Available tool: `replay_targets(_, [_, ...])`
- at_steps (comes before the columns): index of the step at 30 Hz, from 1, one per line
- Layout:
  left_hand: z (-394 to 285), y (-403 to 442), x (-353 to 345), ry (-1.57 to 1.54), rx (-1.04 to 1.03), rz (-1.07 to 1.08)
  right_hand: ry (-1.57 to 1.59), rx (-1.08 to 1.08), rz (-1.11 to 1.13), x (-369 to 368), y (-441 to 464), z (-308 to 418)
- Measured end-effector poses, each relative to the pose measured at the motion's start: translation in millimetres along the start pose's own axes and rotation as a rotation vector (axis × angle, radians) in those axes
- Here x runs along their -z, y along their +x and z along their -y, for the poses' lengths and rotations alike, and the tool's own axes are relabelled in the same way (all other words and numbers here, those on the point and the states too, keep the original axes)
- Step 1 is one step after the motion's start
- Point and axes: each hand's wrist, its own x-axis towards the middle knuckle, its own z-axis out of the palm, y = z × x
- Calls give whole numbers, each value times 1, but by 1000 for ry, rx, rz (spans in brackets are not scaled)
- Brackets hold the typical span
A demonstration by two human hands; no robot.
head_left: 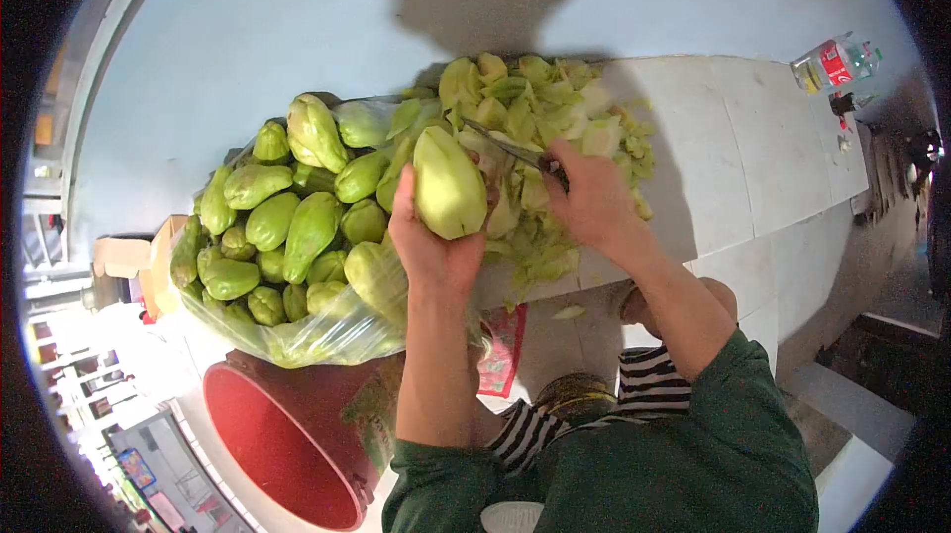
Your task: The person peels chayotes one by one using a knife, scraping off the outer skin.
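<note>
The left hand (pixel 436 251) is half closed, palm up, cradling a pale, peeled chayote (pixel 448 186); its thumb lies along the near left side of the chayote, and fingers show at the far right side, so the grip wraps its lower part. The chayote stands tilted in that grip, narrower end up, held above the edge of a tiled ledge (pixel 718 127), between the unpeeled chayotes and the peelings. The right hand (pixel 591 198) is closed around the handle of a slim, dark-bladed knife (pixel 510 148), whose blade points up and left, past the upper right of the chayote; whether the edge touches the flesh, I cannot tell. Beneath and beyond the knife spreads a loose heap of green peelings (pixel 540 102). To the left, unpeeled green chayotes (pixel 313 231) fill an open clear plastic bag (pixel 297 345). A red bucket (pixel 267 439) lies below the bag, its mouth facing the camera, and a clear bottle with a red label (pixel 834 64) is at the ledge's far right end
</note>
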Motion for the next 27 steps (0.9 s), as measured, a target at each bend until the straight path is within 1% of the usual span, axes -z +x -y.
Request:
replay_targets(2, [-5, -2, 3, -53, 14, 211, 46, 115, 30, 1, -2, -3])
replay_targets(3, [-2, -1, 2, -53, 12, 211, 46, 116, 30, 2, -5, -3])
replay_targets(5, [2, -6, -20, -71, -146, 34, 81, 456, -89, 5, -12, -2])
replay_targets(6, [1, -2, -10, -69, -146, 33, 83, 455, -88, 5, -13, -3])
replay_targets(8, [-1, 10, 17, 27, -106, 198, 86, 705, -139, 6, -15, -3])
replay_targets(9, [0, 10, 16, 13, -66, 194, 86, 706, -138, 6, -16, -2])
replay_targets(11, [0, 10, 19, -16, -56, 203, -52, 785, -196, 5, -17, 1])
replay_targets(12, [-1, 11, 21, -43, -45, 213, -52, 784, -196, 4, -17, 3])
replay_targets(14, [-2, 16, 25, -16, -45, 231, -106, 837, -286, 2, -18, 8])
replay_targets(17, [-3, 20, 28, 68, -59, 225, -118, 863, -328, 1, -18, 9])
replay_targets(19, [-3, 22, 30, -20, -15, 259, -146, 869, -315, 1, -20, 10])
replay_targets(21, [0, 24, 31, -46, -12, 266, -175, 876, -304, 1, -20, 11])
replay_targets(23, [4, 23, 30, -72, -9, 272, -177, 865, -355, -2, -21, 14])
replay_targets(25, [7, 20, 24, -33, -45, 168, -175, 856, -341, -2, -21, 16])
replay_targets(27, [8, 20, 24, -38, -46, 173, -171, 847, -328, -1, -22, 17])
